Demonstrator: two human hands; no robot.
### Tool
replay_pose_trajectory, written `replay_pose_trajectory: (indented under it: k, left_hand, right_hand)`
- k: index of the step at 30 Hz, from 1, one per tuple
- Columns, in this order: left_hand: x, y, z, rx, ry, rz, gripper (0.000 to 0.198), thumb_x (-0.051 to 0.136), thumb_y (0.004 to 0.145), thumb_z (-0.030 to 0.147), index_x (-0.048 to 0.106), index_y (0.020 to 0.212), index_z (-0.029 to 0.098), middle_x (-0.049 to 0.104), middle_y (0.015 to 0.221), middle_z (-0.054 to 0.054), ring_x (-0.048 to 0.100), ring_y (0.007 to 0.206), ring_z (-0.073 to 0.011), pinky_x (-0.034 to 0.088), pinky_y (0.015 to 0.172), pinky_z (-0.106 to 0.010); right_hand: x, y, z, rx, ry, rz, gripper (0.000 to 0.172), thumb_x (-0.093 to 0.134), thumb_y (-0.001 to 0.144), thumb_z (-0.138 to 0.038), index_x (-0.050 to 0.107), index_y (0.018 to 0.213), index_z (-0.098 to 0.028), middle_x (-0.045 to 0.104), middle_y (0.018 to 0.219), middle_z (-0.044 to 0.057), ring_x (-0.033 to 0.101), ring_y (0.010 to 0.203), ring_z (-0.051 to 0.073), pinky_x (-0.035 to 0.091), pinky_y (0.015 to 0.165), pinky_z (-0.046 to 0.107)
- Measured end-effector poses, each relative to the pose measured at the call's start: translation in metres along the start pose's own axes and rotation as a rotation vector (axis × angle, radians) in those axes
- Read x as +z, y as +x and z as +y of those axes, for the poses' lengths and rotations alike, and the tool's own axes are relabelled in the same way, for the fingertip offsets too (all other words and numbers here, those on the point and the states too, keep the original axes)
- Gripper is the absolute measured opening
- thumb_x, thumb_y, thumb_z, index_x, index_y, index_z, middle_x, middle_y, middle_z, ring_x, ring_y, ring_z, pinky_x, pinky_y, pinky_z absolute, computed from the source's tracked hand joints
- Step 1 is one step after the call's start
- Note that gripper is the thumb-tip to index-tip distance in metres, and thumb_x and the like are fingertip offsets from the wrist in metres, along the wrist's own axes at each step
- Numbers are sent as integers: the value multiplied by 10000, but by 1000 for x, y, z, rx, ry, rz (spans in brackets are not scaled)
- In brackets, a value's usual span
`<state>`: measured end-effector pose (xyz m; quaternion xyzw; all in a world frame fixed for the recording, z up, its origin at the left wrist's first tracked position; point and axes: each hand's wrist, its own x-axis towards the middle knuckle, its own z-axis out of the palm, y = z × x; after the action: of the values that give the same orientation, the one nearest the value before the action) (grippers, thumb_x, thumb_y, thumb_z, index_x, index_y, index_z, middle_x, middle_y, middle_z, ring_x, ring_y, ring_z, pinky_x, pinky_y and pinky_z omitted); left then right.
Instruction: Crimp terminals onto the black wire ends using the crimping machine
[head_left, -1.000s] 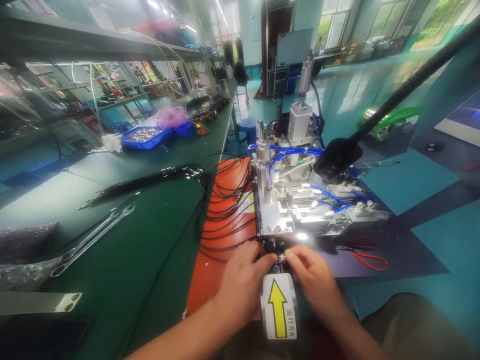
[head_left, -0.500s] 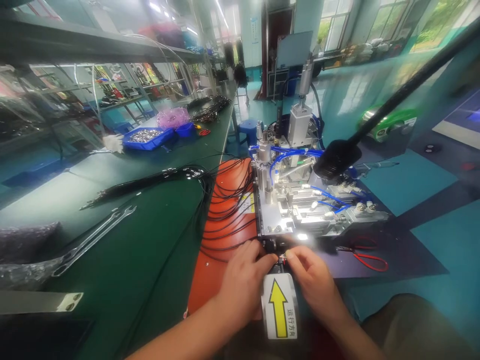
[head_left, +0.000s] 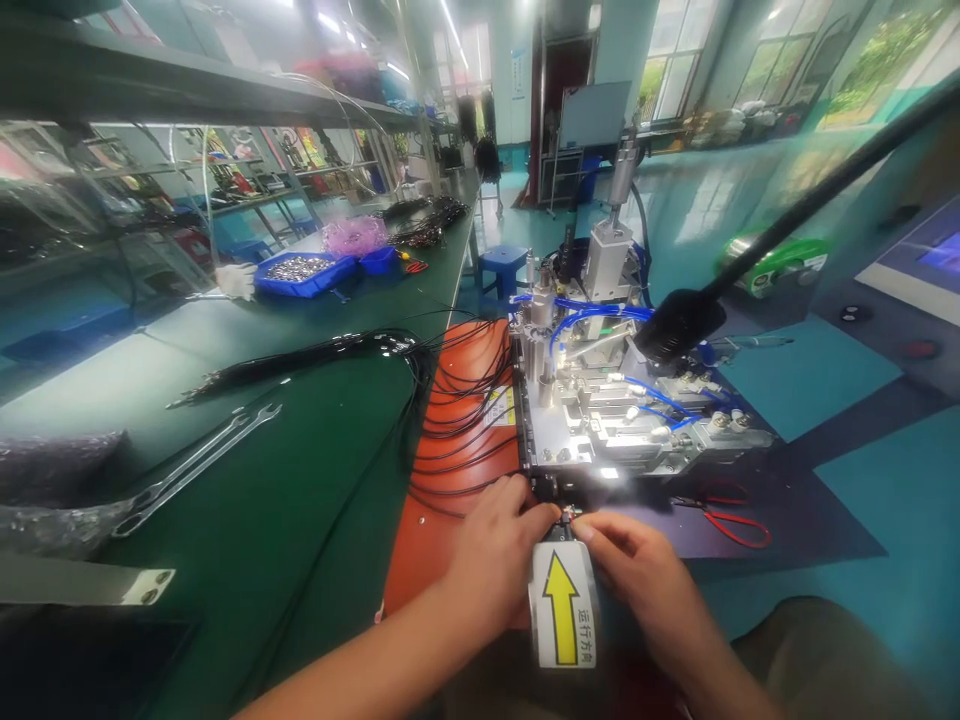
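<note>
My left hand [head_left: 499,545] is closed, its thumb and fingers at a small connector [head_left: 568,517] on the machine's near edge. From the other side my right hand [head_left: 637,560] pinches at the same spot; what lies between its fingertips is too small to name. Just below the fingertips is a white plate with a yellow arrow [head_left: 561,610]. Black cables [head_left: 457,455] run across the orange panel [head_left: 431,540] left of the metal machine [head_left: 600,400], which carries blue tubes [head_left: 600,308].
Two wrenches [head_left: 199,465] and a black cable bundle [head_left: 300,362] lie on the green bench [head_left: 330,450]. A blue tray [head_left: 304,275] of small metal parts is farther back. Red-handled pliers [head_left: 735,525] lie right of my hands. A black arm [head_left: 795,220] slants over the machine.
The view has shifted slightly. My right hand's fingers are a little more stretched and flatter near the connector; my left hand stays at the same place.
</note>
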<state>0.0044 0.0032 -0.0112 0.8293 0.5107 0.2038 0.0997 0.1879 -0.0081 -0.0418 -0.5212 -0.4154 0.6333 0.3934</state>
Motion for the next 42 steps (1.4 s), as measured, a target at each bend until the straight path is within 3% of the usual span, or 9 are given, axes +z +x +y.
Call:
replay_pose_trajectory:
  k: [4,11,17,24,35,42]
  left_hand:
    - [1,1,1,-5,0,9,194,632,879,147,698,1033,245,547,905,-42,517,849,-201,438,735,-311]
    - [2,1,1,2,-2,19,169,630,894,178,707,1027,248,548,892,-38,507,833,-198,414,710,-308]
    - [1,2,1,12,9,35,159,609,913,189,714,1016,247,538,870,-38,497,810,-193,401,684,-303]
    - [-1,3,2,8,-1,27,156,614,916,198,713,1022,254,541,875,-41,502,813,-196,396,684,-306]
    - [-2,3,3,13,-9,35,147,631,906,191,713,1011,251,543,860,-32,499,803,-189,390,675,-301]
    - [2,1,0,26,-23,39,135,601,931,234,702,1020,239,555,877,-36,508,818,-189,409,698,-301]
  right_hand:
    - [2,2,0,14,74,8,333,726,787,-473,748,908,-163,678,727,16,590,684,183,458,609,271]
    - [3,1,-8,-86,-114,72,332,668,836,-482,732,906,-163,720,784,39,632,745,205,490,656,277]
    - [4,-1,-9,-162,-365,191,341,595,869,-518,680,846,-189,725,786,45,640,713,213,469,618,283]
    - [6,0,-13,-185,-510,242,355,542,887,-529,670,839,-201,711,743,44,619,658,206,434,554,282]
    - [4,2,-10,-217,-560,232,323,516,900,-504,652,841,-217,689,742,28,614,676,211,427,579,287]
    - [-5,6,-6,-145,-342,175,374,556,877,-553,674,917,-201,646,732,14,548,626,181,405,546,264]
